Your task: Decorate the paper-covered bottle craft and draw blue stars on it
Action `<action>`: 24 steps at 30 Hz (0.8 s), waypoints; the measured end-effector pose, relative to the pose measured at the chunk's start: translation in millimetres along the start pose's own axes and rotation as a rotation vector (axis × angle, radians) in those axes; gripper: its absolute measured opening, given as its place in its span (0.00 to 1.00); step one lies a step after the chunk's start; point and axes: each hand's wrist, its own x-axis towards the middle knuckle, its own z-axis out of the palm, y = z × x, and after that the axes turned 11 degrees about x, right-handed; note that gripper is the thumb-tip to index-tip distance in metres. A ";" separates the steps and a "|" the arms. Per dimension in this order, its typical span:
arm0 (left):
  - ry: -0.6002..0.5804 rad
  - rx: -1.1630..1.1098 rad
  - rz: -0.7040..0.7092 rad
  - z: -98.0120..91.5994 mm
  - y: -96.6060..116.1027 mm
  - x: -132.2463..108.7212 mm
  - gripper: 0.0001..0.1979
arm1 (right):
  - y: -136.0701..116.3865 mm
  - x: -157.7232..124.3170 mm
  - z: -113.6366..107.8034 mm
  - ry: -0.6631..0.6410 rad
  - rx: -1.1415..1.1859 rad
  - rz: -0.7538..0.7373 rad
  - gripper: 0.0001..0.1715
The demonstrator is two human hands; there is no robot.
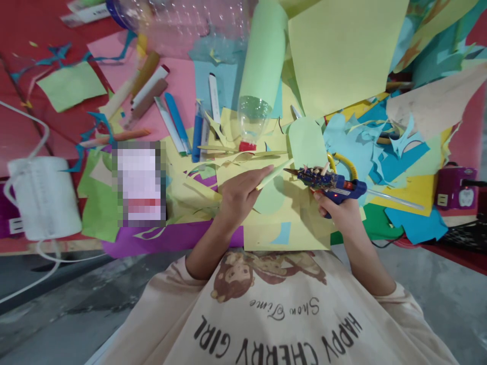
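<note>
Left hand (239, 195): pinching paper piece (276, 174), projecting toward right hand (338, 209)
Right hand: gripping glue gun (348, 189), near tabletop's (63, 134) front edge

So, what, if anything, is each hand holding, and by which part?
The right hand grips a blue glue gun by its handle. The left hand holds a pale green paper piece along its left side; the exact pinch is hidden.

Left grip (242, 188) in flat pinch, right grip (340, 209) curled
</note>
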 end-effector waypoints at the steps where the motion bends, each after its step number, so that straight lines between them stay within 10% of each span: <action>1: 0.000 0.001 0.000 -0.2 0.3 0.2 0.16 | 0.1 0.1 0.0 -0.001 0.000 -0.001 0.17; 24: 0.001 0.041 -0.010 -5.0 4.3 1.6 0.15 | -4.7 1.2 0.9 0.005 0.084 0.008 0.15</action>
